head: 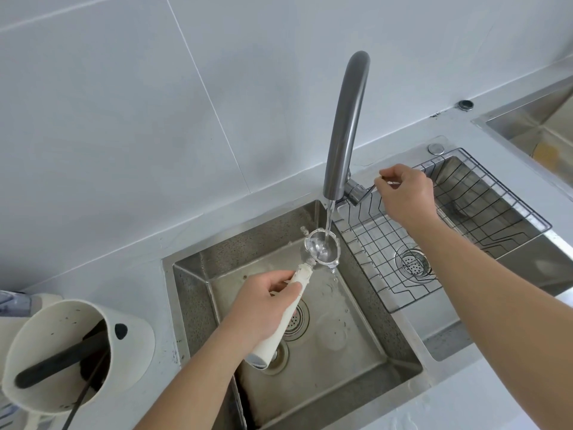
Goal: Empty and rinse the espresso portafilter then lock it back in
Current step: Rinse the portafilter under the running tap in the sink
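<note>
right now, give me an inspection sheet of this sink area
surface: grey counter around a steel sink, wet floor.
job's things: portafilter under the running faucet, basket full of water.
clutter: cream knock bin with dark bar at left; wire rack over the right basin.
hands: left hand grips the portafilter handle; right hand on the tap lever.
cables: thin dark line by the bin, cannot tell if it is a cable.
surroundings: pale tiled wall.

Cream-handled portafilter (pixel 280 315), grey faucet (pixel 347 125)
</note>
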Demonstrator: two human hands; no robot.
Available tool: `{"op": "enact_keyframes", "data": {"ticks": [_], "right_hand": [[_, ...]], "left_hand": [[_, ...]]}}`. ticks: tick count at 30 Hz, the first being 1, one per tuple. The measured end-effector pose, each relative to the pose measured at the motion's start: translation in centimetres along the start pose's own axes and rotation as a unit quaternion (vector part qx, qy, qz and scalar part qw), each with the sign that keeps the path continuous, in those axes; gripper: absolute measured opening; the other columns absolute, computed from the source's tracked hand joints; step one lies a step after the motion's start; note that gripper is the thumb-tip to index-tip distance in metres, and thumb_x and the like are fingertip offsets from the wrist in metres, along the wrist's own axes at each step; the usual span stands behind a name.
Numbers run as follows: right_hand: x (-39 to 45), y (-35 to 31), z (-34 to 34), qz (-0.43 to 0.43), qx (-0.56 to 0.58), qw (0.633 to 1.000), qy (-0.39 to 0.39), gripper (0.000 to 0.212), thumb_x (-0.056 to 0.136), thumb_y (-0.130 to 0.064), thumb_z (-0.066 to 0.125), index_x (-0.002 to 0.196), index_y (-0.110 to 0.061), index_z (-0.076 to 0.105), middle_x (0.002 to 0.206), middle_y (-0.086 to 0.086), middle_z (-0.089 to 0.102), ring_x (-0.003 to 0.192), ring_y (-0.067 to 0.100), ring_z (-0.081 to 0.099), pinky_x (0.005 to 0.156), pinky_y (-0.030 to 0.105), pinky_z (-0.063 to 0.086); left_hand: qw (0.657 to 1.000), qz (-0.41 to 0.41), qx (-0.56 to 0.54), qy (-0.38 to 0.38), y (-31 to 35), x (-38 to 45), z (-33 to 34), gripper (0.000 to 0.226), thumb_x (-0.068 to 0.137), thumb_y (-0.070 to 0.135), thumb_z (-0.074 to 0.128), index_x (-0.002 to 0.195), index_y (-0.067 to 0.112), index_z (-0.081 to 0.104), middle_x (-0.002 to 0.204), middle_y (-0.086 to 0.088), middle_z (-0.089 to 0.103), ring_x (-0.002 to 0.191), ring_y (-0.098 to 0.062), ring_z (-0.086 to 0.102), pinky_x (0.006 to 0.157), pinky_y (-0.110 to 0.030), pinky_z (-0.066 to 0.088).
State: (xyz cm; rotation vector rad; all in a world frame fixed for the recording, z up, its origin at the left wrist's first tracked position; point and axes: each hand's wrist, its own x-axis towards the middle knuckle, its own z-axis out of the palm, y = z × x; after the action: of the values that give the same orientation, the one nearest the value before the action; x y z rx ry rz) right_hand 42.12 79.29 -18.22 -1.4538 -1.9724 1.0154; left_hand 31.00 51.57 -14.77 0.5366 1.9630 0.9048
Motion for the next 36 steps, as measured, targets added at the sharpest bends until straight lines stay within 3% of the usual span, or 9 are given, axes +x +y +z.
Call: {"op": "enact_keyframes", "data": {"ticks": [3, 7, 13, 18, 22, 28, 31, 34, 36], "right_hand": [[0.0, 0.0, 0.0, -0.001, -0.002, 1.000, -0.001, 0.023, 0.093, -0.025, 0.062, 0.113, -0.016, 0.069, 0.098, -0.003, 0.070, 0.076, 0.011, 0.062, 0.069, 0.028, 0.053], [0.0, -0.1, -0.1, -0.006, -0.003, 1.000, -0.001, 0.023, 0.093, -0.025, 0.063, 0.112, -0.016, 0.070, 0.095, -0.002, 0.070, 0.077, 0.014, 0.064, 0.075, 0.036, 0.060], [0.0, -0.2, -0.3, -0.010, -0.007, 1.000, 0.000, 0.023, 0.093, -0.024, 0.063, 0.112, -0.014, 0.071, 0.096, -0.001, 0.072, 0.077, 0.013, 0.063, 0.076, 0.034, 0.059], [0.0, -0.2, -0.2, -0.009, -0.010, 1.000, 0.001, 0.023, 0.093, -0.024, 0.063, 0.112, -0.014, 0.071, 0.094, -0.002, 0.070, 0.077, 0.013, 0.062, 0.070, 0.027, 0.053], [-0.1, -0.2, -0.3, -0.010, -0.009, 1.000, 0.002, 0.022, 0.093, -0.023, 0.063, 0.112, -0.014, 0.071, 0.095, -0.001, 0.071, 0.077, 0.014, 0.062, 0.074, 0.031, 0.058], [-0.2, -0.2, -0.5, -0.014, -0.005, 1.000, 0.001, 0.022, 0.092, -0.023, 0.066, 0.112, -0.014, 0.072, 0.095, -0.001, 0.072, 0.085, 0.014, 0.065, 0.084, 0.031, 0.056], [-0.2, -0.2, -0.5, -0.014, 0.000, 1.000, 0.004, 0.022, 0.092, -0.023, 0.066, 0.112, -0.014, 0.072, 0.094, -0.002, 0.072, 0.086, 0.014, 0.066, 0.087, 0.033, 0.056], [-0.2, -0.3, -0.3, -0.015, 0.003, 1.000, 0.004, 0.023, 0.092, -0.023, 0.066, 0.112, -0.014, 0.072, 0.094, -0.002, 0.072, 0.086, 0.014, 0.066, 0.088, 0.035, 0.057], [-0.2, -0.4, -0.3, -0.018, 0.005, 1.000, 0.006, 0.022, 0.092, -0.023, 0.066, 0.111, -0.015, 0.073, 0.094, -0.001, 0.072, 0.086, 0.015, 0.066, 0.089, 0.035, 0.056]], "left_hand": [[0.996, 0.040, 0.066, 0.045, -0.3, 0.3, -0.4, 0.023, 0.087, 0.031, 0.065, 0.103, 0.046, 0.070, 0.087, 0.013, 0.070, 0.066, -0.005, 0.064, 0.057, -0.022, 0.048], [0.986, 0.087, 0.115, 0.083, -0.3, 0.4, -1.0, 0.030, 0.086, 0.028, 0.066, 0.113, 0.038, 0.069, 0.086, 0.016, 0.069, 0.069, 0.004, 0.063, 0.059, -0.015, 0.049], [0.943, 0.152, 0.243, 0.167, -0.6, 1.1, -2.0, 0.029, 0.082, 0.032, 0.068, 0.111, 0.036, 0.068, 0.092, 0.013, 0.068, 0.077, -0.008, 0.062, 0.067, -0.034, 0.054], [0.898, 0.192, 0.329, 0.219, -0.9, 1.1, -2.8, 0.031, 0.083, 0.028, 0.068, 0.114, 0.033, 0.064, 0.093, 0.013, 0.062, 0.077, -0.015, 0.059, 0.062, -0.033, 0.051], [0.885, 0.207, 0.345, 0.234, -1.1, 0.9, -3.1, 0.031, 0.081, 0.026, 0.069, 0.111, 0.033, 0.064, 0.094, 0.012, 0.064, 0.078, -0.019, 0.061, 0.060, -0.037, 0.053], [0.886, 0.205, 0.338, 0.243, -1.5, 0.6, -3.2, 0.032, 0.082, 0.027, 0.070, 0.113, 0.032, 0.065, 0.095, 0.013, 0.064, 0.076, -0.016, 0.061, 0.060, -0.034, 0.052], [0.905, 0.188, 0.302, 0.233, -1.8, 0.4, -3.2, 0.029, 0.084, 0.029, 0.068, 0.112, 0.034, 0.065, 0.094, 0.016, 0.063, 0.074, -0.010, 0.059, 0.061, -0.030, 0.050], [0.945, 0.154, 0.188, 0.218, -2.0, 0.1, -3.1, 0.025, 0.083, 0.028, 0.068, 0.106, 0.039, 0.068, 0.088, 0.017, 0.068, 0.076, -0.005, 0.064, 0.064, -0.025, 0.053], [0.968, 0.118, 0.071, 0.207, -1.9, -0.2, -2.7, 0.024, 0.082, 0.022, 0.070, 0.096, 0.042, 0.070, 0.083, 0.021, 0.071, 0.077, -0.001, 0.066, 0.063, -0.013, 0.050]]}}
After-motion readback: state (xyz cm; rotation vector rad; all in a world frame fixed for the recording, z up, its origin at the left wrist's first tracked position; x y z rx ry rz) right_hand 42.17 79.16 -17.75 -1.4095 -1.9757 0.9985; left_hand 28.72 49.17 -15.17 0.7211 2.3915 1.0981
